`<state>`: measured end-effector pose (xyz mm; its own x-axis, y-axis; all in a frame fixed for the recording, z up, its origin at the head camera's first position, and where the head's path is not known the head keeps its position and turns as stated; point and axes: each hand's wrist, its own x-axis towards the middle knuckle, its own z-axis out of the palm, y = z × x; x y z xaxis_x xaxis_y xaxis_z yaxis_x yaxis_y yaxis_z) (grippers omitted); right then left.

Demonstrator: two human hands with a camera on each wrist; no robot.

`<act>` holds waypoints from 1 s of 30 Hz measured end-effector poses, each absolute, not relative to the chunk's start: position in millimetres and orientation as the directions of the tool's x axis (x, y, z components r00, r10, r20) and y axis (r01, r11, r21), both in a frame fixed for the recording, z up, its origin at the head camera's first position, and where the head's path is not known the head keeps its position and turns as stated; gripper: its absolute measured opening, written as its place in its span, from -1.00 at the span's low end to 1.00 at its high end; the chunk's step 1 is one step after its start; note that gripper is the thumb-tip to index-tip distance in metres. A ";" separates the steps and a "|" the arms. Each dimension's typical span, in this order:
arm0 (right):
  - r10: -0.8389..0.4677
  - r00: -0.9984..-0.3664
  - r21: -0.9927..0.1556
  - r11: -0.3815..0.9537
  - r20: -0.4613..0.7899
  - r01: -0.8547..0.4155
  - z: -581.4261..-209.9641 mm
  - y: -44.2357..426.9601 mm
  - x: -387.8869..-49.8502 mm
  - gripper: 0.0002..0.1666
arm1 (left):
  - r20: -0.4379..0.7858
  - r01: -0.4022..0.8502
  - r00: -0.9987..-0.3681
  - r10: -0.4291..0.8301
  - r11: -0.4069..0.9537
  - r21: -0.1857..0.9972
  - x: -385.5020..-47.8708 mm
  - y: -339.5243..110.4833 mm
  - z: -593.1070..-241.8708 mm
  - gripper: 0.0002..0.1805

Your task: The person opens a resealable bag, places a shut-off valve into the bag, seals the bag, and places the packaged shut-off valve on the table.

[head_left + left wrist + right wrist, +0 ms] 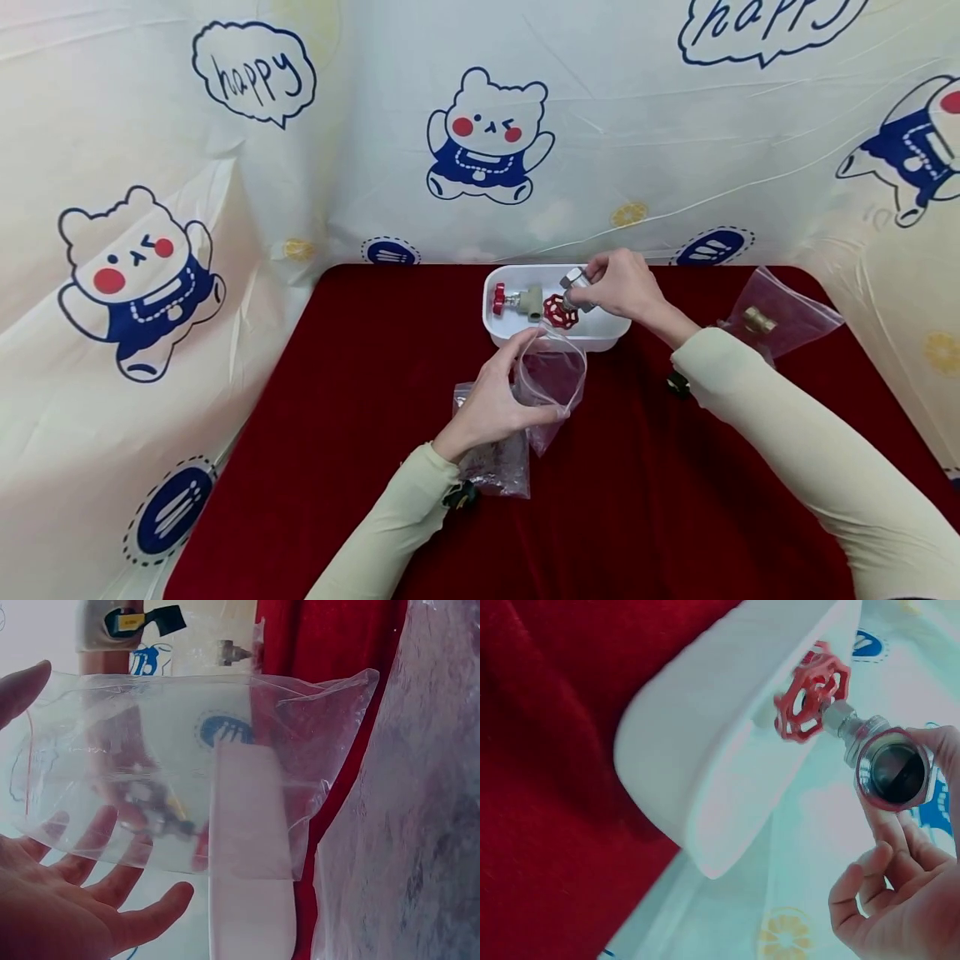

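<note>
My right hand [627,287] pinches a silver metal valve [891,769] with a red handwheel [810,697] by its body, over the right part of a white tray [600,343]. A second valve [531,302], greenish with a red handle, lies in the tray's left part. In front of the tray, my left hand [491,400] holds a clear plastic bag [551,375] between thumb and fingers, its mouth spread wide. The left wrist view shows the bag [180,772] across the curved fingers of the left hand [82,900], with nothing inside that I can make out.
Another clear bag [498,467] lies flat under the left hand. At the right, near the right forearm, a bag [802,321] holds a brass-coloured fitting [759,320]. A red cloth [360,375] covers the table, and a printed curtain [375,125] stands behind it.
</note>
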<state>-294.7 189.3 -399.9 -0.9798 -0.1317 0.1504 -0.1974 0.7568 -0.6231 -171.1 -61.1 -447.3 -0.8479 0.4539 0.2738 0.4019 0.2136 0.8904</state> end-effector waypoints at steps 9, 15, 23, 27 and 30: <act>-0.104 -0.968 -0.628 0.744 0.228 -0.228 -365.0 192.1 -276.6 -0.59 | 0.229 0.362 -0.883 0.410 0.285 0.888 -173.5 -63.7 -449.8 0.11; -0.080 -0.965 -0.627 0.746 0.248 -0.223 -332.8 192.8 -256.5 -0.56 | 0.233 0.369 -0.881 0.413 0.288 0.884 -176.2 -63.1 -450.1 0.12; -0.055 -0.962 -0.621 0.754 0.269 -0.216 -304.2 187.8 -228.2 -0.53 | 0.235 0.372 -0.886 0.399 0.309 0.875 -177.6 -61.5 -449.2 0.09; -0.056 -0.958 -0.615 0.756 0.283 -0.226 -293.7 185.2 -216.8 -0.55 | 0.221 0.354 -0.898 0.380 0.328 0.876 -177.9 -60.7 -448.2 0.07; -0.066 -0.955 -0.611 0.756 0.289 -0.237 -285.3 183.3 -207.9 -0.55 | 0.227 0.354 -0.903 0.365 0.332 0.875 -179.1 -59.2 -448.0 0.07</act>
<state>-207.9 183.3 -285.3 -0.9550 -0.0660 0.2892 -0.2371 0.7556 -0.6106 -179.1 -59.2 -448.0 -0.9029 0.3652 0.2266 0.3536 0.3317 0.8746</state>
